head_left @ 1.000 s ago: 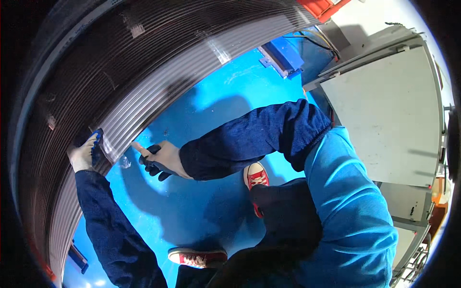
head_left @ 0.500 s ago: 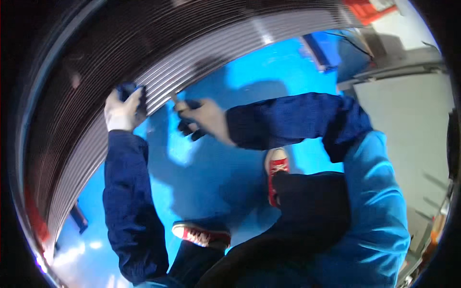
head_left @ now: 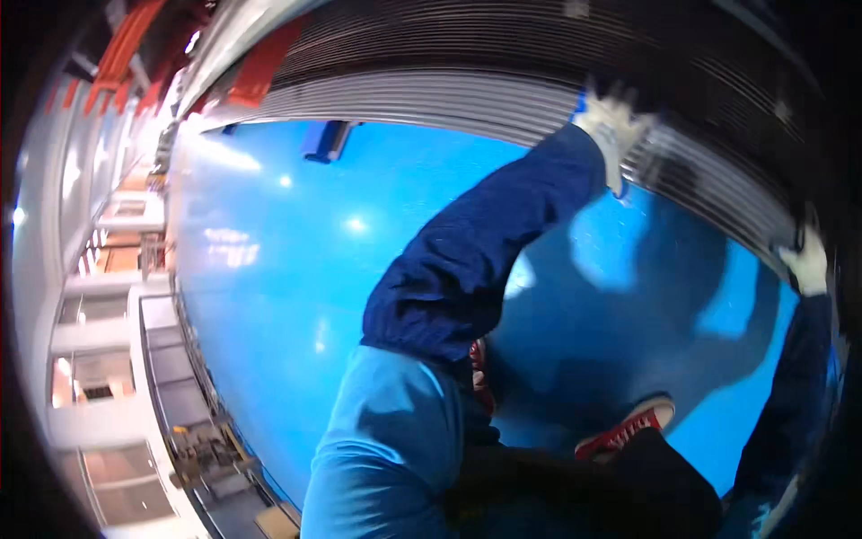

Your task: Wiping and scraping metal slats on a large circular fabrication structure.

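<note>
My left hand (head_left: 614, 135), in a white glove with blue on its palm side, is on the near edge of a long bundle of thin grey metal rods or tubes (head_left: 431, 101). Its fingers are spread and a little smeared, and I see nothing held in it. Farther right, my right hand (head_left: 810, 262), also in a white glove, is at the same near edge. Its thumb lies toward the bundle and its fingers look bent. A thin dark piece shows by the fingertips, too blurred to name.
A blue support block (head_left: 327, 142) stands under the bundle on the glossy blue floor (head_left: 296, 269). Red-orange strips (head_left: 266, 70) hang at the bundle's far left end. A long grey bench or rack (head_left: 175, 368) runs along the left. My red shoes (head_left: 628, 431) are below.
The view has swung left, showing more floor and the left-hand wall. My hands have moved apart along the bundle. My left hand's fingers have spread.
</note>
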Tool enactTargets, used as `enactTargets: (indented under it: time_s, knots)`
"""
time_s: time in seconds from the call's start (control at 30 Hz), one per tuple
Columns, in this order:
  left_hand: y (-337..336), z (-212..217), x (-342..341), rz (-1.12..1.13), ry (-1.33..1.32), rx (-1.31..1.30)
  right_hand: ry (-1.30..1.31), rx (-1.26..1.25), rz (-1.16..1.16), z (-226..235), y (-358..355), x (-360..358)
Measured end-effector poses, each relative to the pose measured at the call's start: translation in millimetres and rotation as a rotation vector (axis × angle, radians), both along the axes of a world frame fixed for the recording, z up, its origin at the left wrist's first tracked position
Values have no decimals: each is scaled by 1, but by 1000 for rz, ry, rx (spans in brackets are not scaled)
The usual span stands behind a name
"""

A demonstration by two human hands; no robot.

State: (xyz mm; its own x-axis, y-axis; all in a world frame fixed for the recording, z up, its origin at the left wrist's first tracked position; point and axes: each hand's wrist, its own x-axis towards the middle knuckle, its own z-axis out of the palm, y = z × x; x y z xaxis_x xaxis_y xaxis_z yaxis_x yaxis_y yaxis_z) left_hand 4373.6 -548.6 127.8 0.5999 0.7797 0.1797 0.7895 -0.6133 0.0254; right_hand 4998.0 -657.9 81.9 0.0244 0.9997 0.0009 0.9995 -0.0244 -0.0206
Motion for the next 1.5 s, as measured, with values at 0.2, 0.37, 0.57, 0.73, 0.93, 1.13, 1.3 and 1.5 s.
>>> enactTargets:
  time_s: [0.2, 0.37, 0.57, 0.73, 0.93, 1.13, 1.3, 1.5]
  knots:
    - [-4, 30, -53, -132, 280, 9, -189, 138, 561, 42, 8, -189]
    - [-5, 30, -50, -170, 243, 20, -184, -53, 514, 57, 19, -192]
    - [-18, 20, -12, -49, 333, -50, 219, 12, 247, 11, 3, -167]
    - [-9, 58, -41, -92, 607, -281, 68, 350, 0, 47, -2, -307]
    - [8, 16, -50, -217, 403, 264, 492, 291, -201, 11, -152, -304]
    - [7, 34, -29, -211, 515, -86, 253, -802, -352, -7, -226, -331]
    - [-4, 32, -37, -209, 458, -67, 1190, -21, -940, -38, -150, -266]
    - [-16, 54, -68, -73, 221, -452, 1916, 330, -1113, 31, -5, -275]
